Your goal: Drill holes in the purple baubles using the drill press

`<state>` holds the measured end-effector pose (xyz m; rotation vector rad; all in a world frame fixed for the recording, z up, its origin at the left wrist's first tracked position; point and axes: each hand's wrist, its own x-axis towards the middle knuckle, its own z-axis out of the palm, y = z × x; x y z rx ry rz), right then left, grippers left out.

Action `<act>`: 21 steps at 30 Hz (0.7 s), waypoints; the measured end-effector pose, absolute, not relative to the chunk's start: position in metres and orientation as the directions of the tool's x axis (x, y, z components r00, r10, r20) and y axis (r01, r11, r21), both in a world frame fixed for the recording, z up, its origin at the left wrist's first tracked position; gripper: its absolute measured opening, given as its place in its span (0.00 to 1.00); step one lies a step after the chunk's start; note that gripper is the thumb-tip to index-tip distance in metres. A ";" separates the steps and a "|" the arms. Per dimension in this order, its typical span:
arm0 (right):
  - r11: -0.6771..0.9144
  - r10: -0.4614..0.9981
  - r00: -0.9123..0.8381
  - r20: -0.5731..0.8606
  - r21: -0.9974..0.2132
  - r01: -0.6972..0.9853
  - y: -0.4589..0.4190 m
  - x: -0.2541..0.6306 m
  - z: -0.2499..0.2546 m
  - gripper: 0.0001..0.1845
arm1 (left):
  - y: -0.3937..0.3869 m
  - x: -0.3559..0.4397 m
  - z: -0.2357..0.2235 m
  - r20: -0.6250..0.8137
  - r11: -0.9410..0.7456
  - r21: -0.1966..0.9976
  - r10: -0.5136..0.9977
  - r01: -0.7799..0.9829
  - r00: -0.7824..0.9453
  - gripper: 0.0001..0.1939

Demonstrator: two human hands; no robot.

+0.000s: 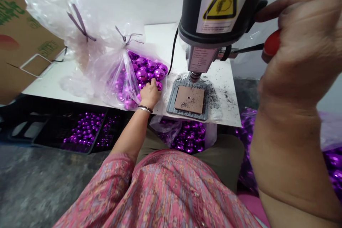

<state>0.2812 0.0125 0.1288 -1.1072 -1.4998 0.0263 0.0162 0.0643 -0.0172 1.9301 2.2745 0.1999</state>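
Observation:
My left hand (150, 93) reaches into an open clear plastic bag (112, 71) of shiny purple balls (145, 72) on the white table; its fingers are curled round one small purple ball (159, 85). My right hand (304, 42) is raised close to the camera, closed on the red knob (271, 42) of the drill press lever. The drill press head (213, 7) hangs over a brown board (189, 99) with a small hole, lying on a grey plate (171, 103). The drill bit (194, 77) stands just above the board.
Dark drilling dust (213, 94) lies around the plate. Another tied plastic bag (66, 17) and a cardboard box (18, 35) stand at the left. Black crates with purple balls (82, 131) sit under the table, and more purple balls (187, 139) lie in a bag in front of my lap.

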 end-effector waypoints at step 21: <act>0.419 0.676 0.269 0.686 -0.658 0.626 0.004 0.263 0.145 0.20 | 0.039 0.071 -0.018 -0.283 0.247 0.953 0.933 0.177 0.222 0.18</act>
